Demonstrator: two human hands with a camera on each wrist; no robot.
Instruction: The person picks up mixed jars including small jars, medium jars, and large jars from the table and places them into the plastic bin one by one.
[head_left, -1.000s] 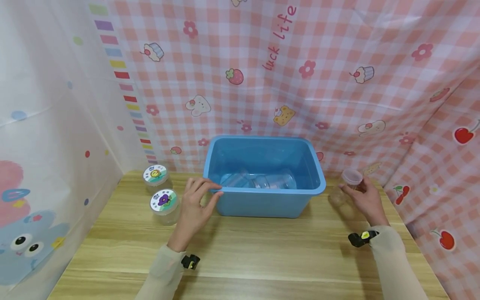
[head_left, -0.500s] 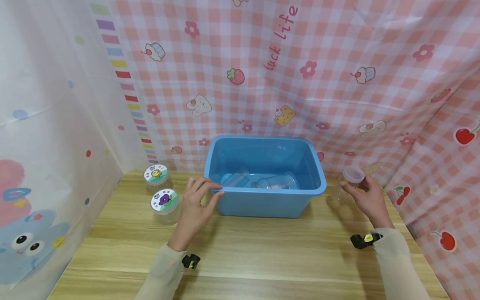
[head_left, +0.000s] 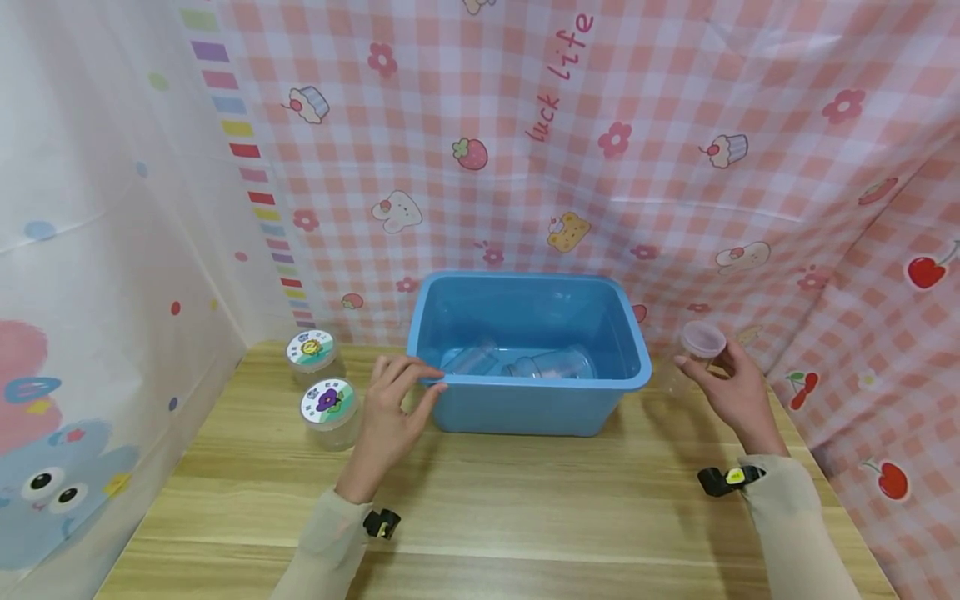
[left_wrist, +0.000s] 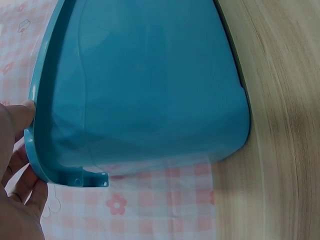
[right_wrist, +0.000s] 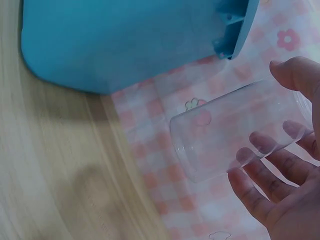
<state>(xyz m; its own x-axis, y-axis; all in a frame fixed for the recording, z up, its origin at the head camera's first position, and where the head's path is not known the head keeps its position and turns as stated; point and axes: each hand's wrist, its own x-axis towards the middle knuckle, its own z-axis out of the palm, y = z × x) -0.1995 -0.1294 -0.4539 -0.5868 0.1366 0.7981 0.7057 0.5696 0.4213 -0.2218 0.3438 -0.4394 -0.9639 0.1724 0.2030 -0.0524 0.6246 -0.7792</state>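
Observation:
My left hand [head_left: 390, 408] pinches the front-left corner of the blue plastic bin's rim [head_left: 540, 382]; the left wrist view shows the thumb [left_wrist: 21, 114] on one side of the rim and fingertips curled at the other. Inside the bin lie clear jars [head_left: 474, 357] on their sides, partly hidden by the front wall. To the bin's right, my right hand [head_left: 738, 396] grips a clear, see-through jar [head_left: 701, 343] near its top, thumb on one side and fingers on the other. In the right wrist view this jar [right_wrist: 220, 132] hangs above the wooden table, bottom end away from the palm.
Two clear jars with printed lids stand left of the bin, one with a sun picture [head_left: 311, 348], one with a purple flower [head_left: 328, 402]. A pink checked cloth [head_left: 525, 200] hangs close behind the bin, and cloth also borders the wooden table [head_left: 555, 517] on both sides.
My right hand has raised the clear jar off the table, and its top now sits higher in the head view. The left hand and the bin stay in place.

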